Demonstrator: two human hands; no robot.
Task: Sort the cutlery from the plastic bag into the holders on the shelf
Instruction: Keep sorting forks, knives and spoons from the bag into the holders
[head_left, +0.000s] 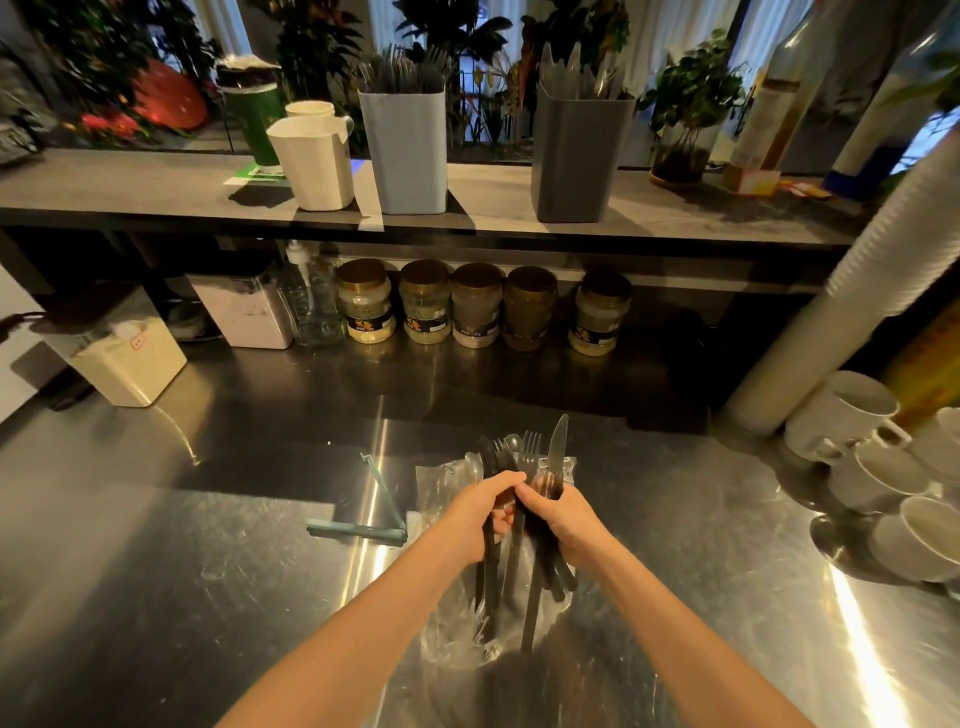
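two arms are picked up in the head view, and both are seen bare. the left forearm (363, 623) is shown uncovered from the lower edge of the frame up to the wrist, and the right forearm (675, 623) likewise. the left hand (478, 514) and right hand (566, 519) are seen bare too, slender fingers and knuckles plainly shown.

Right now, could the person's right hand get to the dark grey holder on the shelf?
Probably yes: the right hand, gripping cutlery, has open air up to the dark grey holder; only low jars sit beneath the shelf.
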